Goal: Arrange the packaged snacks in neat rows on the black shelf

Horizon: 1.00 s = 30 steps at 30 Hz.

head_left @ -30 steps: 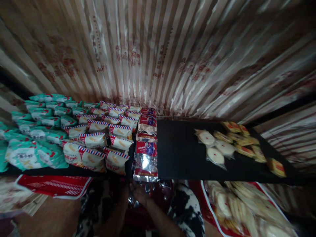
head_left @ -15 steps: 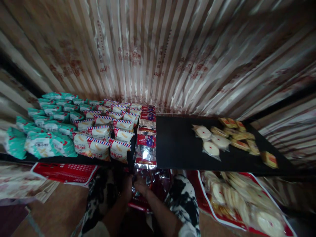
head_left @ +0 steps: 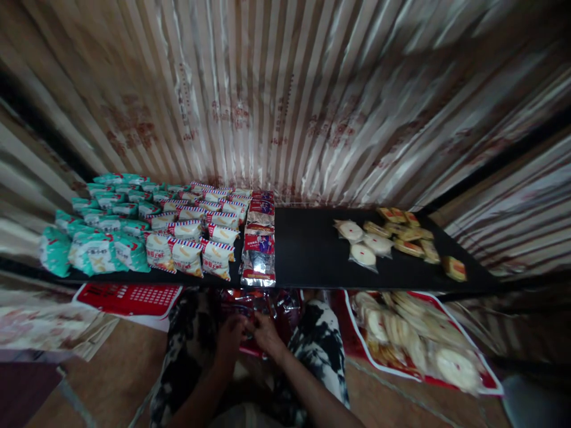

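My left hand [head_left: 232,334] and my right hand [head_left: 266,334] are close together between my knees, below the shelf's front edge. Fingers of both are curled in a pinch, and what they grip is too dark to make out. Around them lies a dark red bag or tray [head_left: 254,349] with shiny red snack packets [head_left: 285,304]. On the shelf above, red and silver packets [head_left: 259,252] lie in an overlapping column. White striped snack bags [head_left: 186,255] stand in rows left of it.
Teal snack bags [head_left: 96,252] fill the left of the black shelf [head_left: 303,249]. Round white packaged cakes [head_left: 362,254] and yellow packets [head_left: 410,246] lie at its right. Below are a red tray [head_left: 493,386] of round cakes and a red printed sheet [head_left: 129,300]. Striped sheeting hangs behind.
Both hands have risen slightly and their fingertips have drawn together. The view has shifted a little, so the goods on the right appear further left.
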Each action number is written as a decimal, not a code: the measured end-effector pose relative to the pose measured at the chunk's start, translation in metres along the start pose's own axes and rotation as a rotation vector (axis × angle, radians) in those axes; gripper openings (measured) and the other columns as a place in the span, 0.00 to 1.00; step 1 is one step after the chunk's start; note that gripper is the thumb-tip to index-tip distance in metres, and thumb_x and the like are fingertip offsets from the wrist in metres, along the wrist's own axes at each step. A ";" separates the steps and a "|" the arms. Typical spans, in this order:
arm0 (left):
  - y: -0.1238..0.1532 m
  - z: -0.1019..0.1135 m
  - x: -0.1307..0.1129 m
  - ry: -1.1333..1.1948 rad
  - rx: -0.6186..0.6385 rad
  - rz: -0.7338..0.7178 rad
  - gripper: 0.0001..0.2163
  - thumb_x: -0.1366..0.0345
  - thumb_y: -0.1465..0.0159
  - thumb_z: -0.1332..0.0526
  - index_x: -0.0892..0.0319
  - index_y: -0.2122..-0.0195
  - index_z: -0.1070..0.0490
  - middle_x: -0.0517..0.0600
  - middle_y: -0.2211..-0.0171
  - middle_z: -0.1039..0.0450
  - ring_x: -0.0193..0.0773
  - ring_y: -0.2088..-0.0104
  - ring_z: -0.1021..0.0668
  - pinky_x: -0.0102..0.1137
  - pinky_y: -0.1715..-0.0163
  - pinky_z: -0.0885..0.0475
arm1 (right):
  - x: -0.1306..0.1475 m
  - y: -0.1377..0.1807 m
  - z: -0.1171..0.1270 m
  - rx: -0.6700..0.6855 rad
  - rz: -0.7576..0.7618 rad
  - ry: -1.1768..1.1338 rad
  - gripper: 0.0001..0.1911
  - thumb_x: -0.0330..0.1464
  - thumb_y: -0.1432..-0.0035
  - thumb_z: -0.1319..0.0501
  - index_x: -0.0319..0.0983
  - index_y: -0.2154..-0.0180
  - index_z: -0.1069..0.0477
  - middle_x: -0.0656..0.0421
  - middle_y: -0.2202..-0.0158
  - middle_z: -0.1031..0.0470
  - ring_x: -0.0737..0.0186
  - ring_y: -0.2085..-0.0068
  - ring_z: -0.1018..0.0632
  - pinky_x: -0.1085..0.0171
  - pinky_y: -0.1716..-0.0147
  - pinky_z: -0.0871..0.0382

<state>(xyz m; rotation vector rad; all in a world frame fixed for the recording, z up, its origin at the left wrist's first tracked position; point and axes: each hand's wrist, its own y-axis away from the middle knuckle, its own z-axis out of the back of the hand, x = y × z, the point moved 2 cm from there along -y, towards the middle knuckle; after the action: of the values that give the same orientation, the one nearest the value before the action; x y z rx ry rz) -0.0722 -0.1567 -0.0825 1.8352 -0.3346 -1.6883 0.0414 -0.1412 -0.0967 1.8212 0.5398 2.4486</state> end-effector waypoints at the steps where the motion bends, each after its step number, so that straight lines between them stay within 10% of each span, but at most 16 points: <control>1: 0.010 0.003 -0.004 0.009 0.008 -0.042 0.15 0.55 0.57 0.38 0.61 0.73 0.30 0.50 0.75 0.26 0.37 0.74 0.25 0.30 0.76 0.29 | 0.006 0.005 0.003 0.012 0.024 0.000 0.18 0.46 0.47 0.43 0.40 0.64 0.26 0.58 0.68 0.24 0.58 0.66 0.25 0.61 0.65 0.32; 11: 0.058 0.042 -0.046 -0.194 -0.183 -0.523 0.19 0.50 0.48 0.40 0.60 0.63 0.30 0.53 0.66 0.26 0.42 0.65 0.24 0.36 0.64 0.29 | 0.076 0.040 0.049 -0.052 0.240 -0.101 0.21 0.47 0.42 0.48 0.38 0.65 0.27 0.59 0.69 0.25 0.61 0.66 0.27 0.64 0.64 0.33; 17: 0.054 0.010 -0.046 -0.124 0.270 -0.411 0.17 0.51 0.47 0.40 0.59 0.64 0.29 0.52 0.66 0.24 0.42 0.63 0.23 0.34 0.62 0.28 | 0.089 0.037 0.074 -0.141 0.225 -0.288 0.22 0.49 0.46 0.43 0.38 0.63 0.27 0.58 0.69 0.24 0.59 0.67 0.25 0.61 0.62 0.32; 30: 0.021 -0.058 -0.100 -0.016 0.107 -0.608 0.18 0.64 0.44 0.42 0.59 0.51 0.35 0.54 0.58 0.28 0.39 0.59 0.24 0.34 0.58 0.28 | 0.114 -0.007 0.130 -0.433 0.151 -0.348 0.32 0.48 0.53 0.38 0.37 0.50 0.38 0.51 0.61 0.22 0.54 0.64 0.22 0.60 0.67 0.28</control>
<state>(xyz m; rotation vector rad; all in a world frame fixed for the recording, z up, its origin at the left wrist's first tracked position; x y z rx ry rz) -0.0270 -0.1013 0.0103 2.1439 0.1548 -2.1099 0.1267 -0.0749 0.0385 2.0706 -0.1440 2.0357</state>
